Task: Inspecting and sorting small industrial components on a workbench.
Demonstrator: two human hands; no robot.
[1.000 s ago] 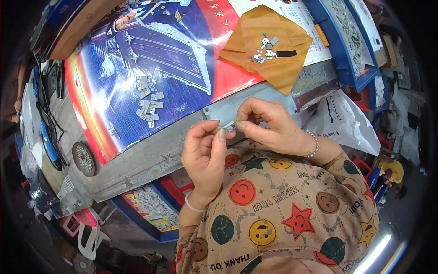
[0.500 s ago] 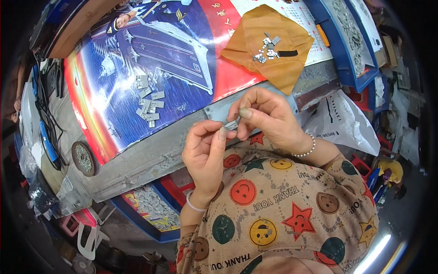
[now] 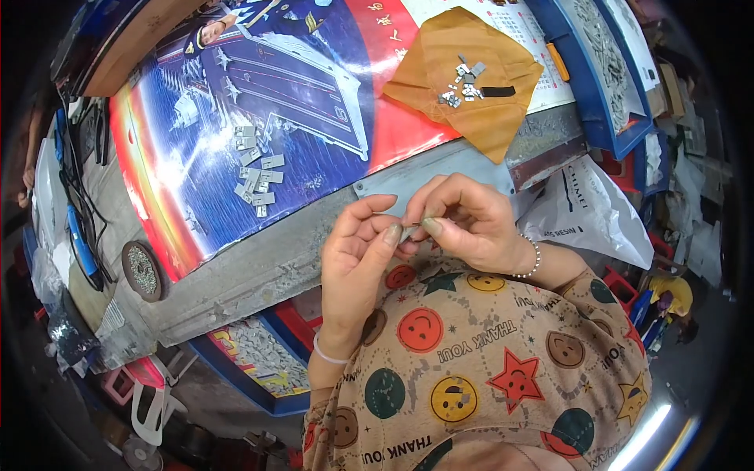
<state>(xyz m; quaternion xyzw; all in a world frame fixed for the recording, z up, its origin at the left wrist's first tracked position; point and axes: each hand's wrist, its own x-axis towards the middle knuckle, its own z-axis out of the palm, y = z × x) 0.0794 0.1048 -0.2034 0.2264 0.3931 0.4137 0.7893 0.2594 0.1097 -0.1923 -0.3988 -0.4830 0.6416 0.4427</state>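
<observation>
Close in front of my body, my left hand [image 3: 363, 250] pinches a small grey piece [image 3: 407, 233] between thumb and fingertips. My right hand [image 3: 470, 222] is closed at the same piece, thumb and forefinger pressed together on its right end. Fingers cover most of the piece, so its exact kind does not show. On the glossy poster [image 3: 314, 169] beyond my left hand lies a loose group of flat grey rectangular pieces [image 3: 253, 179]. Farther off to the right, an orange-brown sheet [image 3: 440, 63] bears several smaller grey and white bits [image 3: 469, 80] and a black strip [image 3: 497, 92].
A round brown dish [image 3: 144, 271] of tiny metal parts sits at the left edge of the bench. Blue trays of grey parts stand at the far right [image 3: 609, 71] and below the bench [image 3: 259, 363]. Blue-handled tools with cables [image 3: 81, 235] lie left; a white plastic bag [image 3: 585, 212] hangs right.
Both hands have come slightly nearer to my body, and the small grey piece has turned between the fingertips. My left forefinger has lifted and straightened a little. The things on the bench have not moved.
</observation>
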